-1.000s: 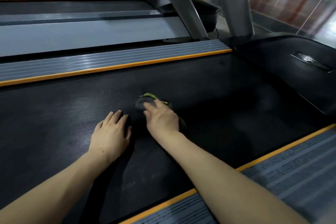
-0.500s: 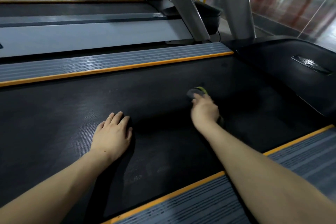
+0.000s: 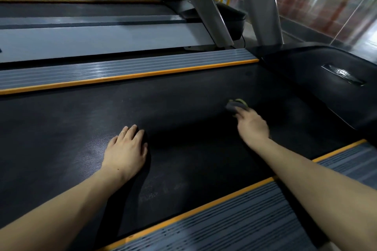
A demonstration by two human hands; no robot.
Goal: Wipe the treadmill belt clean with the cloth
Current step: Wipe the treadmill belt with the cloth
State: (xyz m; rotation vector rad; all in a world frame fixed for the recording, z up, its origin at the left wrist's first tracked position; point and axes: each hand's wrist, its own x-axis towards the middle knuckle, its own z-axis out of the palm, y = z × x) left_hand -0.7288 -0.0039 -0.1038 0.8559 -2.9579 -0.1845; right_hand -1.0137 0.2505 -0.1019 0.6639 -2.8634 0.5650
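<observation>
The belt [image 3: 183, 112] is a wide dark textured band running across the view, and everything else sits around it. The left hand [image 3: 126, 149] lies flat on the belt near its middle, palm down, fingers straight and close together, holding nothing. The right hand [image 3: 252, 126] reaches further along the belt toward the motor cover [image 3: 318, 79], with its forearm crossing the near rail [image 3: 234, 222]. It presses down on the cloth [image 3: 236, 106], a small dark grey wad with a yellow-green edge that shows just beyond the fingertips. The cloth lies on the belt, near the belt's end at the motor cover and well apart from the left hand. Whether the right fingers curl round the cloth or only press on it cannot be told; most of the cloth is hidden under the hand.

Pale dusty smudges mark the belt between the left forearm and the near rail. The far rail [image 3: 122, 69], grey and ribbed with an orange strip, borders the belt on its other side. The near rail has the same orange strip. 2 grey uprights [image 3: 204, 6] rise beyond the far rail, 1 with partial lettering. Another treadmill deck [image 3: 91, 38] lies beyond the far rail, parallel to the belt.
</observation>
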